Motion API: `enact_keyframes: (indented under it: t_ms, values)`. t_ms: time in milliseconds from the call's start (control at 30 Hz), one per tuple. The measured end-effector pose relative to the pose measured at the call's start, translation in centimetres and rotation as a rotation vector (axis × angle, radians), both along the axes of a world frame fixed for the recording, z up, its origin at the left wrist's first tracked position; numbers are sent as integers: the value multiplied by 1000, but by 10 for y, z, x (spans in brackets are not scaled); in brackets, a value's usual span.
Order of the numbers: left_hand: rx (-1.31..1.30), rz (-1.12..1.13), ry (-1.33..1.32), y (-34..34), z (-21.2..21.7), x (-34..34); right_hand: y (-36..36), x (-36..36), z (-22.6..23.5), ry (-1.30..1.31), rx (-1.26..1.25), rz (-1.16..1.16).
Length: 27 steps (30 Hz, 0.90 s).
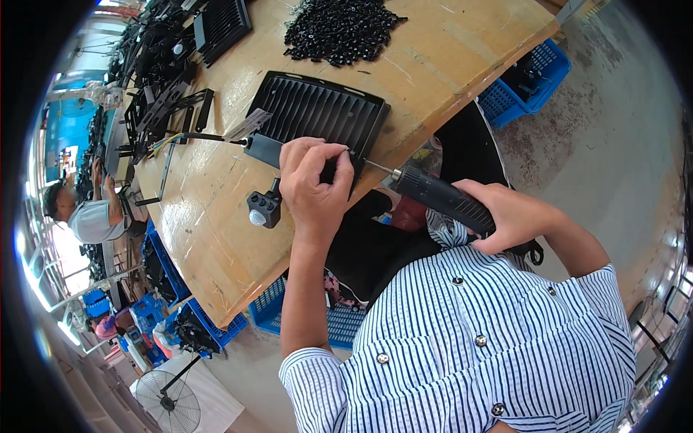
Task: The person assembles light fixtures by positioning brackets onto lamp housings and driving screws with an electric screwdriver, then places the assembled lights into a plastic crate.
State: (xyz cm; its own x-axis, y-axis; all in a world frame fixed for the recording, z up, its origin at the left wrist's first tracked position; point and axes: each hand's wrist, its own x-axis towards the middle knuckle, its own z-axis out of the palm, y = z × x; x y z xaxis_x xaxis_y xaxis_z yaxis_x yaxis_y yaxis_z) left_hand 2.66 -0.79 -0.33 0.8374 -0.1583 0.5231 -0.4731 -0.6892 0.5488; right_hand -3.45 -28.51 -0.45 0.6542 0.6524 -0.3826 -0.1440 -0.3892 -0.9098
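My right hand (516,213) is wrapped round a black electric screwdriver (440,196), whose thin bit points left toward my left hand (314,177). Thumb and forefinger of that left hand pinch a small screw (349,151) near the bit's tip; the fingers partly hide it. Beneath them lies a black finned floodlight housing (321,108), flat on the wooden table. A cable with coloured wire ends (173,141) runs from the box on the housing's left side. Beside my left wrist, a black motion sensor (265,209) with a white dome hangs off the same assembly.
A heap of small black screws (343,30) lies at the table's far side. Black brackets (155,115) and another finned housing (222,29) are at the far left. Blue crates (552,68) stand beyond the table's edges. A person (97,216) works at the left; a fan (167,400) stands below.
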Motion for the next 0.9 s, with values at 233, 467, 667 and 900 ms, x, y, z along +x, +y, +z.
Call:
enact_keyframes:
  t_ms: [233,467,667,900]
  values:
    - [0,-45,50,1,6,0,7,-2,1,48,26,-23]
    - [-31,-63,48,1,7,2,8,-5,-4,12,98,-40]
    - [-45,-45,45,1,5,2,3,1,-2,-39,-32,-41]
    - [-2,-44,59,1,5,2,3,3,-3,-47,37,-38]
